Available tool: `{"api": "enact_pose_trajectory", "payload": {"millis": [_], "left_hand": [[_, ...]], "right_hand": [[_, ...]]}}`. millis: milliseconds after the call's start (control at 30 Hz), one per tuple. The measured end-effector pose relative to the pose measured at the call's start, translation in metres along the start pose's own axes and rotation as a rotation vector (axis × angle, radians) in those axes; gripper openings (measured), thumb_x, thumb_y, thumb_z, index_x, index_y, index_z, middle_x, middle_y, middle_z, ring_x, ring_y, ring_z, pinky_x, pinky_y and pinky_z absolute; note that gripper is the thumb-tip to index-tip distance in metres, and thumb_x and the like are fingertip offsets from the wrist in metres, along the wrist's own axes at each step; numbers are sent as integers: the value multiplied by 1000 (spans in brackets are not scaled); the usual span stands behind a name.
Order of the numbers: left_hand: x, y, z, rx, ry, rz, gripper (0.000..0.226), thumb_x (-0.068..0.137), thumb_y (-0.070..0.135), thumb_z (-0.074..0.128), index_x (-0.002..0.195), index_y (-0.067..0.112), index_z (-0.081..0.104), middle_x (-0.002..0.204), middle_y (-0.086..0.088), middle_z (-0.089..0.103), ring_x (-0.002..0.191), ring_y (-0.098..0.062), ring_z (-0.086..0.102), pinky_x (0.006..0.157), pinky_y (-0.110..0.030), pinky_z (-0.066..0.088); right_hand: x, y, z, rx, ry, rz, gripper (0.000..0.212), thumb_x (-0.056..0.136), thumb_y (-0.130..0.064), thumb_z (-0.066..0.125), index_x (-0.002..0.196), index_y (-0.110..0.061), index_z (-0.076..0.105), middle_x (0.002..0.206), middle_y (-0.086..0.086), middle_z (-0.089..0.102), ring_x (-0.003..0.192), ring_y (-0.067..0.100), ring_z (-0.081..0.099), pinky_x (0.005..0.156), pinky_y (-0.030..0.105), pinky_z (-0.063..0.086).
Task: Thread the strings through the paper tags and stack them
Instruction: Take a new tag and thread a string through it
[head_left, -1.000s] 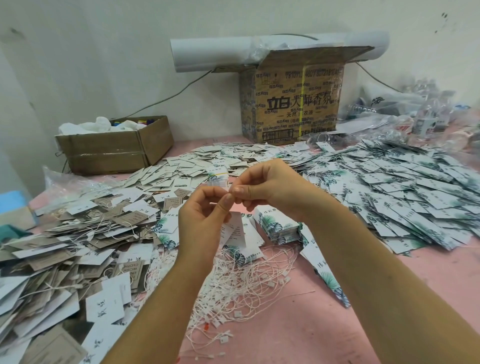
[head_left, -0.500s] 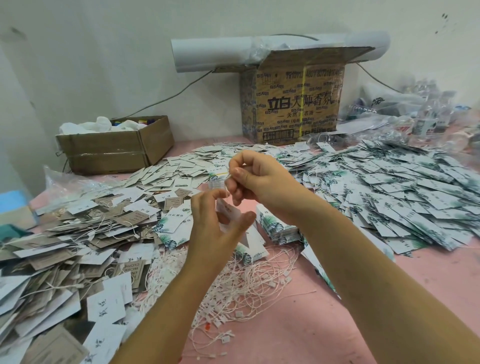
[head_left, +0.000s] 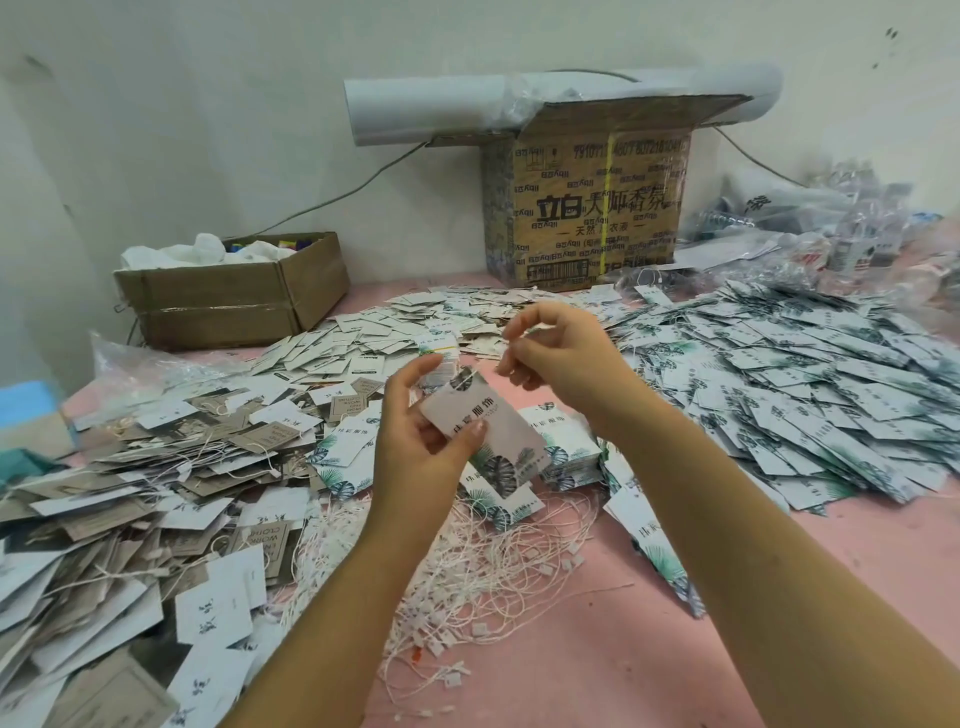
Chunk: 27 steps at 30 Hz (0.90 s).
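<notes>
Pink worktop (head_left: 675, 649) against a white wall. The left hand (head_left: 415, 441) grips one paper tag (head_left: 483, 421) above the worktop's middle, thumb across its face. The right hand (head_left: 561, 358), just beyond, pinches a string (head_left: 488, 358) leading to the tag's top end. Loose strings (head_left: 493, 571) lie beneath. A tag stack (head_left: 566, 447) sits beside them, and tag heaps (head_left: 779, 389) spread toward the right edge.

Illumination is even, diffuse and moderately bright; shadows on the pink tabletop (head_left: 571, 670) are faint and soft-edged. Wide-angle distortion bends the grey-white plaster wall (head_left: 156, 130) at the left edge. The crumpled clear plastic wrapping (head_left: 872, 249) far right reads soft, slightly smeared.
</notes>
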<state>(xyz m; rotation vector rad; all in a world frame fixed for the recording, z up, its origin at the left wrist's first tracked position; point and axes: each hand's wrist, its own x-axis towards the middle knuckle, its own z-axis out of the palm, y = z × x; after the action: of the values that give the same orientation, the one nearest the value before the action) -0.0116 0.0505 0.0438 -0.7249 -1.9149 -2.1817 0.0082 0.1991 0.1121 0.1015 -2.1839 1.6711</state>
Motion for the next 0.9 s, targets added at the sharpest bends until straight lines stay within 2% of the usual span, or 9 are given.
{"api": "enact_pose_trajectory", "payload": {"millis": [100, 200, 300, 400, 500, 633, 700, 800, 900], "left_hand": [[3, 2, -1, -96, 57, -23, 58, 76, -11, 66, 107, 35, 50, 83, 12, 73, 78, -4, 69, 63, -20, 55], [6, 2, -3, -139, 125, -48, 55, 75, -11, 65, 105, 33, 50, 85, 8, 74, 82, -6, 69, 66, -25, 57], [6, 3, -4, -123, 177, -53, 51, 76, -6, 68, 102, 33, 50, 84, 7, 74, 82, -8, 70, 68, -29, 57], [6, 4, -4, -81, 213, -54, 46, 75, 6, 73, 100, 36, 50, 79, 11, 73, 74, -5, 68, 57, -25, 53], [6, 4, -4, -45, 229, -71, 44, 75, 10, 75, 99, 37, 50, 75, 9, 72, 71, -10, 65, 62, -34, 53], [6, 2, -3, 5, 187, -100, 42, 78, 15, 74, 98, 40, 46, 76, 7, 70, 65, -2, 63, 62, -29, 54], [5, 0, -3, 65, 146, -135, 39, 81, 22, 70, 101, 42, 43, 83, 7, 66, 66, 2, 61, 57, -19, 49], [5, -5, -7, 232, 31, -246, 39, 86, 29, 64, 118, 32, 42, 94, 0, 62, 82, -10, 59, 62, -24, 42], [3, -10, -12, 483, -181, -317, 30, 83, 33, 68, 109, 27, 55, 95, 2, 61, 87, -12, 58, 71, -30, 49]], "right_hand": [[-1, 6, 1, -211, -212, 133, 16, 92, 0, 49, 84, -12, 56, 72, 6, 65, 59, 12, 57, 55, 23, 45], [-1, 10, 7, -162, -385, 181, 12, 95, -5, 47, 91, -8, 58, 79, 10, 62, 66, 16, 56, 60, 26, 44], [-1, 13, 10, -109, -380, 185, 19, 98, -11, 43, 95, -3, 60, 79, 8, 60, 66, 14, 55, 61, 23, 45], [-3, 10, 6, 21, -410, 226, 37, 98, -34, 39, 85, -6, 61, 67, 1, 60, 57, 8, 57, 58, 19, 48], [-4, 9, 1, -40, -439, 190, 41, 90, -42, 49, 82, -4, 60, 67, 6, 54, 59, 10, 52, 60, 17, 44], [-1, 11, 3, -97, -370, 220, 9, 90, -5, 56, 96, 1, 60, 82, 11, 65, 69, 16, 61, 64, 25, 51], [1, 10, 2, -97, -273, 268, 7, 93, -6, 51, 89, -6, 57, 79, 7, 65, 67, 16, 63, 59, 23, 54], [5, 14, -9, -49, -75, 352, 16, 97, -9, 45, 82, -5, 49, 74, 6, 56, 56, 11, 57, 45, 16, 45], [8, 20, -24, -127, 89, 414, 9, 98, -7, 42, 101, -4, 50, 76, 7, 48, 50, 11, 51, 43, 20, 42]]}}
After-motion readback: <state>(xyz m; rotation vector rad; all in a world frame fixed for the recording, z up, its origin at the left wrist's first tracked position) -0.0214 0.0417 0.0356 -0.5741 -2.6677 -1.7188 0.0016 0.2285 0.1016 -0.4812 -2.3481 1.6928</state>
